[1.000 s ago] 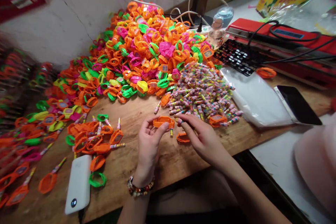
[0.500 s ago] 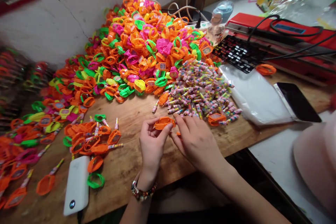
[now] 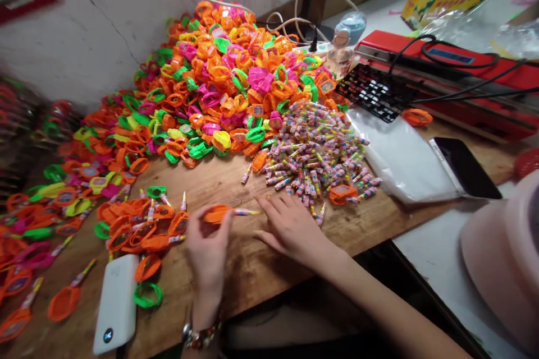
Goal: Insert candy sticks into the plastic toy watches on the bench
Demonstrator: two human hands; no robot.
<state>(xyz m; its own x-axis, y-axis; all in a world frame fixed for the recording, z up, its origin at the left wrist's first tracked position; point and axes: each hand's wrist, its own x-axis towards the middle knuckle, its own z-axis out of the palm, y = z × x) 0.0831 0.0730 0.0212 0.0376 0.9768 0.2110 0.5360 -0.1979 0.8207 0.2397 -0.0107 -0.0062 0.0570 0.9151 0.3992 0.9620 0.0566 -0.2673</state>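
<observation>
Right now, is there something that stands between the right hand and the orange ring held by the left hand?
Yes, a slim stick juts from the orange ring in the left hand into the gap, its tip pointing toward the right hand. The wooden tabletop shows beneath.

The orange toy watch (image 3: 216, 214) seems smooth plastic, though blurred; the tabletop (image 3: 248, 272) is wood, the phone screen (image 3: 467, 165) glossy.

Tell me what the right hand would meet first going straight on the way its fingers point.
Probably the yellow-tipped stick jutting from the orange toy watch in the left hand, just ahead of the right hand. Depth is unclear, so it might pass above or below the stick.
</observation>
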